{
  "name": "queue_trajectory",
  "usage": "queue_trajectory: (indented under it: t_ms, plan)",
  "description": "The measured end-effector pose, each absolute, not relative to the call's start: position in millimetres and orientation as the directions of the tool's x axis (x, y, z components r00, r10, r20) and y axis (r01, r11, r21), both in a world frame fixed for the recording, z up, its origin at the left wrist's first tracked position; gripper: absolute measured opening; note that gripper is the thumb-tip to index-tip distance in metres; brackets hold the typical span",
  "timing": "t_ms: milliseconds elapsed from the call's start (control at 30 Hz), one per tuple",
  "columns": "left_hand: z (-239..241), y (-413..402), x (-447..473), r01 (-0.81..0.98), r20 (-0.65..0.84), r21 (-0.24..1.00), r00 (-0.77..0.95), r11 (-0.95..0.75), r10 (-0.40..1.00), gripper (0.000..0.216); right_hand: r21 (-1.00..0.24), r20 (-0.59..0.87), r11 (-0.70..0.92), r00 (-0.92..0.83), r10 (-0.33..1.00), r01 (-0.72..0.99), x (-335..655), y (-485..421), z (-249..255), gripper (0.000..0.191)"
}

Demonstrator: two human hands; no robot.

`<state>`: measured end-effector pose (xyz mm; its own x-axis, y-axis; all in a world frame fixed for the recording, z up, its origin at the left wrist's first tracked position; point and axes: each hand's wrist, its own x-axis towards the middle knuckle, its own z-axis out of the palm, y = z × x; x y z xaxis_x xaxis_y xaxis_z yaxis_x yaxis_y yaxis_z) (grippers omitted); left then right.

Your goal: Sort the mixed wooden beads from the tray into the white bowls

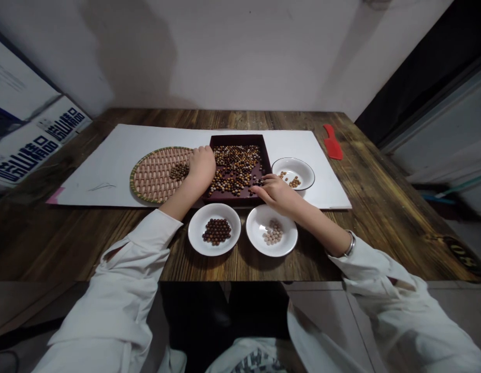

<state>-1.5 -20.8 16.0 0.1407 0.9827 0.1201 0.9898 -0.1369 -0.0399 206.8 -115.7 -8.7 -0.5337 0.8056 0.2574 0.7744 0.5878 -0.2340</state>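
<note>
A dark red box [267, 155] holds many mixed brown, yellow and pale beads. My left hand [202, 165] is closed, its fingers curled down between the box's left side and a round woven tray [150, 178]; its fingertips are hidden. A small heap of olive-brown beads [179, 171] lies on the tray beside it. Over the box's near right corner, my right hand [278, 195] reaches in with thumb and index finger apart near dark beads. Below it, a white bowl [256, 243] contains pale beads [273, 233]. Another white bowl [195, 238] holds dark brown beads [217, 231].
A third white bowl [304, 165] with yellow-brown beads stands right of the box. A white board [108, 155] lies under the box and tray. On the wooden table [380, 207] rests a red comb [333, 143]. Printed cartons [34, 140] stand at the left.
</note>
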Motion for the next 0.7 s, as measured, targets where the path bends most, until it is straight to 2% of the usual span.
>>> queue_trajectory:
  t_ms: [200,367,533,700]
  plan:
    - [15,-20,-2,0.99,0.132,-0.033,0.139,-0.136,0.981,0.047,-0.273,0.22,0.577,-0.534,0.817,0.77,207,-117,-3,0.056]
    - [12,-18,-3,0.989,0.131,-0.029,0.145,-0.143,0.981,0.049,-0.419,0.199,0.571,-0.542,0.816,0.706,214,-117,4,0.064]
    - [9,-16,-3,0.989,0.14,-0.035,0.146,-0.143,0.979,0.049,-0.541,0.185,0.518,-0.507,0.842,0.663,223,-118,11,0.062]
    - [12,-18,-3,0.99,0.126,-0.027,0.14,-0.137,0.982,0.049,-0.522,0.154,0.512,-0.515,0.843,0.682,226,-117,13,0.063]
